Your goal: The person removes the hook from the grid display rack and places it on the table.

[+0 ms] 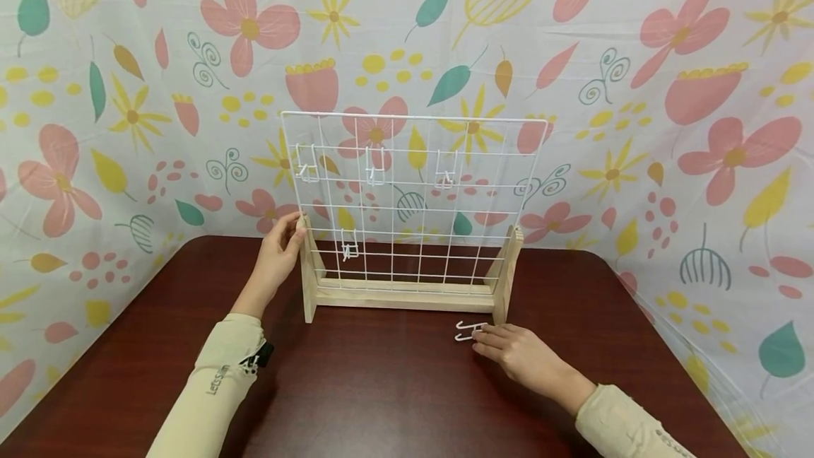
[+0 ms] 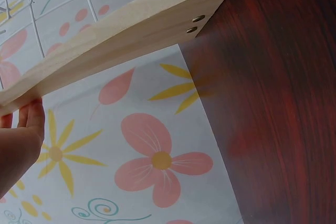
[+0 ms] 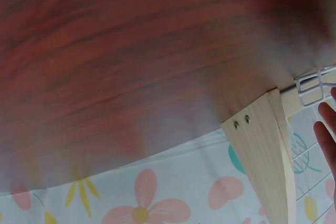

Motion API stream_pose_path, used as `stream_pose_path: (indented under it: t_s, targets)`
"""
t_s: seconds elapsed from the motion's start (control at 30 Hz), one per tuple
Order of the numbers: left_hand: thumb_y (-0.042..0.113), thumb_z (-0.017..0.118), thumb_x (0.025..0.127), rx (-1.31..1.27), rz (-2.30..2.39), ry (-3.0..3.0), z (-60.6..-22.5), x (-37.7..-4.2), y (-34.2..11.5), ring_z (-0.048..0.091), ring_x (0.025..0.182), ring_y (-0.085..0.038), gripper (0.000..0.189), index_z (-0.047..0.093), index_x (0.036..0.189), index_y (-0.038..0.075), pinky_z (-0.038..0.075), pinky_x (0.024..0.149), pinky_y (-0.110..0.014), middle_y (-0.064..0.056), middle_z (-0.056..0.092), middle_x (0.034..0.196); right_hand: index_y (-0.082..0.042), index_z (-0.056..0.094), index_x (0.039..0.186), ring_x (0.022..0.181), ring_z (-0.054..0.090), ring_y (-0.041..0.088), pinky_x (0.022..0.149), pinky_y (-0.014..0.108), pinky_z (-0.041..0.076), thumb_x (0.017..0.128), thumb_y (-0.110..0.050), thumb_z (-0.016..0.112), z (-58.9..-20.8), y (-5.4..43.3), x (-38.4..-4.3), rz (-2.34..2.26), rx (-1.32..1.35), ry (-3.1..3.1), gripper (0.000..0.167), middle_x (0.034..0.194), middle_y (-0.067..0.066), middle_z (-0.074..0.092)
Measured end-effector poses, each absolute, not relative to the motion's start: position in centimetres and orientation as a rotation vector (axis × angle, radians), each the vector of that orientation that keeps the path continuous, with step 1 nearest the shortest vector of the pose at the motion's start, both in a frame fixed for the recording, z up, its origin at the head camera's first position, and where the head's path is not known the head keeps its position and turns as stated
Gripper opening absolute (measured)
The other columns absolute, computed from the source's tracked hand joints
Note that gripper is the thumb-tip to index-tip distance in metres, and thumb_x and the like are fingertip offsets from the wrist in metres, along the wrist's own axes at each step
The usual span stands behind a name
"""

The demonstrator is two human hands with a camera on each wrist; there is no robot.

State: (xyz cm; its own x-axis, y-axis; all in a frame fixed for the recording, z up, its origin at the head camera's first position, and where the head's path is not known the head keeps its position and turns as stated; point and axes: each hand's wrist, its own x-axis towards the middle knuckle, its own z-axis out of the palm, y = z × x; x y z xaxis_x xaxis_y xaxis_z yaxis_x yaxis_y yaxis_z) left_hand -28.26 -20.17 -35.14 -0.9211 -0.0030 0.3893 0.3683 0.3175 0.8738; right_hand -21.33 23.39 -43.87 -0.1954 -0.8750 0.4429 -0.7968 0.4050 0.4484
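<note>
In the head view, my left hand [image 1: 284, 237] grips the top of the left upright of a wooden stand [image 1: 309, 281], fingers behind it and thumb in front. The stand carries a white wire grid panel [image 1: 413, 233]. Near the foot of the right upright, low over the tabletop, my right hand [image 1: 518, 359] reaches to a loose white wire hook [image 1: 467, 327]. Its fingers lie extended over the hook's near end; the thumb is hidden. In the right wrist view, the spread fingers [image 3: 326, 124] come right up beside the hook's square frame [image 3: 310, 88].
Three white hooks hang in the grid's upper row, the left hook [image 1: 307, 172], middle hook [image 1: 375, 175] and right hook [image 1: 446, 177]. Another hook [image 1: 349, 249] hangs lower left. The dark red-brown table [image 1: 375, 387] ends at a flower-patterned cloth [image 1: 407, 83] behind.
</note>
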Motion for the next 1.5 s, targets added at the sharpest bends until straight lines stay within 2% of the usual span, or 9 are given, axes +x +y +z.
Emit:
stream_pose_path:
  t_s: [0.13,0.27,0.33,0.47,0.57,0.67,0.77,1.1,1.5]
  targets:
    - [0.014,0.046,0.102,-0.307,-1.65,-2.292,-35.0,-28.0,-20.1,0.046,0.109,-0.02,0.043,0.04,0.142,0.0,0.038,0.084,-0.011,-0.021,0.049,0.125,-0.012,0.075,0.093,0.092,0.068,0.021,0.073,0.035,0.054,0.08,-0.01,0.051,-44.1,23.4,-21.2,-0.149,1.403,-2.019,0.027,0.1,0.004,0.072]
    - [0.009,0.045,0.102,-0.316,-1.657,-2.299,-33.8,-26.9,-19.7,0.046,0.112,-0.026,0.042,0.039,0.141,-0.005,0.037,0.084,-0.011,-0.025,0.048,0.125,-0.013,0.076,0.093,0.092,0.067,0.022,0.074,0.037,0.054,0.097,-0.016,0.046,-44.3,23.3,-21.1,-0.091,1.385,-2.038,0.03,0.1,0.004,0.072]
    - [0.006,0.044,0.102,-0.32,-1.652,-2.299,-33.1,-26.2,-19.4,0.046,0.112,-0.028,0.041,0.038,0.14,-0.007,0.037,0.084,-0.011,-0.027,0.047,0.124,-0.012,0.076,0.093,0.093,0.067,0.023,0.075,0.038,0.054,0.1,-0.02,0.048,-44.4,23.2,-21.1,-0.039,1.381,-2.057,0.03,0.1,0.004,0.072]
    - [0.005,0.044,0.102,-0.324,-1.651,-2.291,-32.5,-25.7,-19.1,0.047,0.108,-0.023,0.041,0.039,0.139,-0.008,0.037,0.083,-0.01,-0.028,0.048,0.123,-0.011,0.076,0.094,0.097,0.066,0.026,0.08,0.041,0.052,0.085,-0.019,0.069,-44.4,23.2,-21.1,0.047,1.382,-2.092,0.015,0.101,0.006,0.072]
    - [0.009,0.045,0.102,-0.338,-1.641,-2.279,-33.6,-26.8,-19.6,0.047,0.107,-0.018,0.042,0.039,0.14,-0.005,0.038,0.084,-0.011,-0.025,0.049,0.124,-0.011,0.077,0.095,0.101,0.064,0.029,0.083,0.044,0.051,0.071,-0.015,0.077,-44.4,23.2,-21.1,0.061,1.388,-2.117,0.024,0.104,0.007,0.071]
    - [0.013,0.046,0.102,-0.344,-1.641,-2.266,-34.7,-28.0,-20.1,0.047,0.107,-0.016,0.043,0.04,0.142,-0.002,0.038,0.086,-0.012,-0.023,0.05,0.126,-0.011,0.077,0.097,0.104,0.063,0.031,0.085,0.046,0.05,0.069,-0.015,0.08,-44.4,23.3,-21.0,0.062,1.387,-2.142,0.029,0.106,0.007,0.071]
    - [0.014,0.047,0.102,-0.345,-1.643,-2.255,-35.1,-28.4,-20.3,0.047,0.105,-0.013,0.043,0.041,0.142,0.0,0.039,0.086,-0.012,-0.022,0.05,0.126,-0.011,0.077,0.097,0.106,0.062,0.033,0.085,0.047,0.05,0.068,-0.016,0.081,-44.4,23.2,-20.9,0.071,1.389,-2.153,0.03,0.107,0.008,0.071]
    - [0.005,0.045,0.101,-0.347,-1.667,-2.266,-32.8,-26.2,-19.3,0.046,0.108,-0.024,0.039,0.04,0.138,-0.008,0.038,0.083,-0.011,-0.028,0.049,0.123,-0.012,0.077,0.097,0.106,0.062,0.034,0.085,0.047,0.05,0.068,-0.017,0.083,-44.6,23.1,-20.9,0.051,1.42,-2.134,0.03,0.106,0.006,0.071]
    - [0.005,0.045,0.101,-0.334,-1.66,-2.272,-32.5,-25.9,-19.1,0.046,0.103,-0.021,0.038,0.042,0.138,-0.006,0.039,0.081,-0.011,-0.026,0.05,0.12,-0.012,0.077,0.097,0.106,0.062,0.033,0.085,0.047,0.05,0.069,-0.018,0.08,-44.7,23.1,-20.8,0.018,1.433,-2.127,0.029,0.106,0.005,0.071]
